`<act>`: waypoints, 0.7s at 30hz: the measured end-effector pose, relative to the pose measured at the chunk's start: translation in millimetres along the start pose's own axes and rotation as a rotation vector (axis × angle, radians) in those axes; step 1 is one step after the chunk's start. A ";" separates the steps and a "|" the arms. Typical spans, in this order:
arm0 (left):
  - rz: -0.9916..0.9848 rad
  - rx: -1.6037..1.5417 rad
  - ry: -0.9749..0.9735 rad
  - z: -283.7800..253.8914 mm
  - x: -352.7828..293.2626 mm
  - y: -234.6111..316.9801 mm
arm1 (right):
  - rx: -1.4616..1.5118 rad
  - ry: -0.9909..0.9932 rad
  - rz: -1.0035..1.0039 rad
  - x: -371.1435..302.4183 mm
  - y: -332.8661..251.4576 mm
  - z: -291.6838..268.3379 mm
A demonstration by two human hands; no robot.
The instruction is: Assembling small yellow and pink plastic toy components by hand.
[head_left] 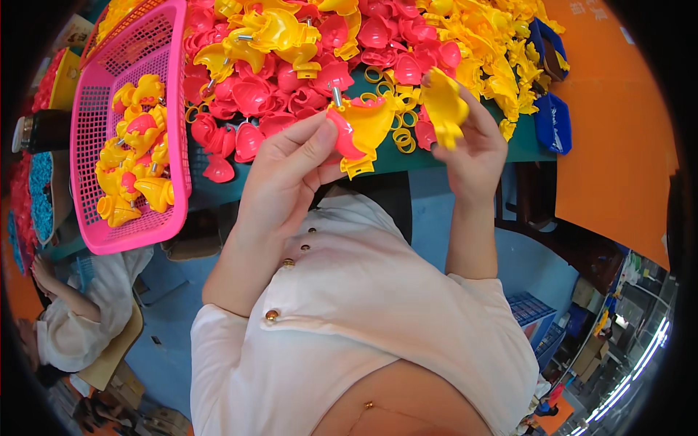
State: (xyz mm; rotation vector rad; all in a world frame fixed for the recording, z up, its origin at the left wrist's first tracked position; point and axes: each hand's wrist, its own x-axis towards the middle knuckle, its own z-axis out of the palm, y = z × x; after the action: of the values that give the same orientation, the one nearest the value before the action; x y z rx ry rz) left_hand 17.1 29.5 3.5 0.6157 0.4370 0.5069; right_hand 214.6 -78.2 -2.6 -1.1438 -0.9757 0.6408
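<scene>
Between the thumb and fingers of my left hand [280, 171] is a yellow-and-red plastic toy half [371, 127], with a metal pin standing up from its top. My right hand [476, 156], closed on a curved yellow plastic shell [445, 109], holds it up just to the right of that half; a gap separates the two parts. Several yellow rings [402, 139] lie on the green table edge behind and between my hands. Loose red shells [254, 98] are heaped beyond my left hand, and yellow shells [502, 80] beyond my right.
At the left stands a pink mesh basket [177, 94] with several joined yellow-and-red pieces [134, 149] in it. Small blue trays [544, 123] sit at the table's right end, beside an orange surface [611, 145]. Another person [83, 312] sits at far left, near a dark bottle [43, 131].
</scene>
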 end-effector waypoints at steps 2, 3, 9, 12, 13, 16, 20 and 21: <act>-0.021 0.020 0.012 6.8 -0.3 0.9 | 0.008 -0.071 -0.124 -8.9 -1.2 2.7; -0.041 0.044 0.021 10.5 -0.6 1.6 | 0.007 -0.070 -0.118 -9.6 -1.4 4.3; -0.005 0.106 0.069 24.4 -1.4 4.8 | 0.057 -0.174 -0.303 -5.1 2.1 4.9; 0.022 0.121 0.068 25.9 -2.5 5.0 | -0.073 -0.158 -0.282 -2.9 0.0 6.4; 0.020 0.120 0.069 26.7 -2.4 5.0 | -0.033 -0.189 -0.317 -0.5 -1.0 8.3; 0.026 0.120 0.073 28.9 -2.4 5.6 | -0.063 -0.221 -0.351 0.1 -3.6 8.6; 0.040 0.160 0.086 30.5 -1.9 4.7 | -0.152 -0.209 -0.347 -0.3 -4.3 9.5; 0.049 0.169 0.089 30.6 -1.6 4.4 | -0.152 -0.209 -0.345 0.7 -3.9 9.9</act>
State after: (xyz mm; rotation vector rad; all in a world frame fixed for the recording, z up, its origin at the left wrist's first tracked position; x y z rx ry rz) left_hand 30.6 18.5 29.1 0.7704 0.5538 0.5494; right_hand 205.9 -74.4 2.3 -1.0201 -1.3841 0.4169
